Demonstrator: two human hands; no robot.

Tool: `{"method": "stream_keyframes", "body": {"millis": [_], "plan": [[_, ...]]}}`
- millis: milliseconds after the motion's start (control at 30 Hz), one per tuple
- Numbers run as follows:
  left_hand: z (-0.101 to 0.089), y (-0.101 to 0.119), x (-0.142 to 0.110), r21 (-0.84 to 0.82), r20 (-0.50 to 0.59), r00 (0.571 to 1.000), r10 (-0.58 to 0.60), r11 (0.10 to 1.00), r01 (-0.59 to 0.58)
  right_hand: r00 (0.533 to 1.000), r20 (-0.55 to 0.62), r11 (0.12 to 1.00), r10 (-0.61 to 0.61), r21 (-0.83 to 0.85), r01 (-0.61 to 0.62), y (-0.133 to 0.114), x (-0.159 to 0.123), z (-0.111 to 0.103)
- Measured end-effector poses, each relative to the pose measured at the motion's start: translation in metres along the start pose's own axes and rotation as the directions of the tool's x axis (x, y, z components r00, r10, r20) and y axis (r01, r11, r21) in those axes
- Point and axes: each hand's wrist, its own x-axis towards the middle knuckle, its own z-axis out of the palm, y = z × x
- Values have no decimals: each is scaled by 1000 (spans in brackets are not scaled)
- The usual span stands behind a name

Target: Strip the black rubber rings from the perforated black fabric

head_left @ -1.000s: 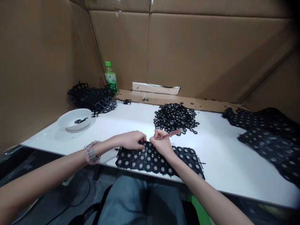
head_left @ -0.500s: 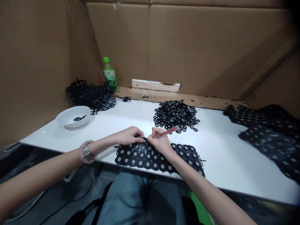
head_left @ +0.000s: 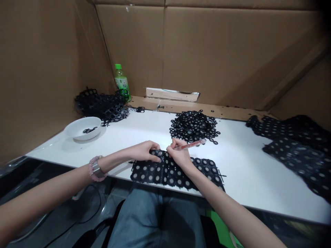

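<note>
Bright light falls on the white counter (head_left: 240,165), strongest near its middle, while the cardboard walls (head_left: 214,55) around it sit in dim brown shade. A soft shadow spreads from the white bowl (head_left: 82,128) toward the counter's front left edge. The top right corner of the frame fades to black, and wide-angle distortion bows the counter's front edge and stretches the forearms (head_left: 51,193) at the lower corners.
</note>
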Motion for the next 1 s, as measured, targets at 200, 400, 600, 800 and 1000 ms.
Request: {"method": "stream_keyframes", "body": {"millis": [200,400,600,800,1000], "plan": [[3,-7,2,-64,-15,1000,-3,998,2,989,118,994,-84,-52,91,0,-10,-2],[4,-8,2,-47,-49,999,-18,999,16,983,180,996,-41,-71,55,2,-11,2],[5,-6,2,-112,-44,998,-43,993,38,978,197,992,-67,-90,86,-1,-10,1],[7,-2,1,-192,-35,998,-44,981,36,968,220,978,-123,-136,156,-3,-12,4],[4,-5,-1,-202,-23,1000,-5,979,0,966,213,965,-149,-183,189,-1,-13,5]]}}
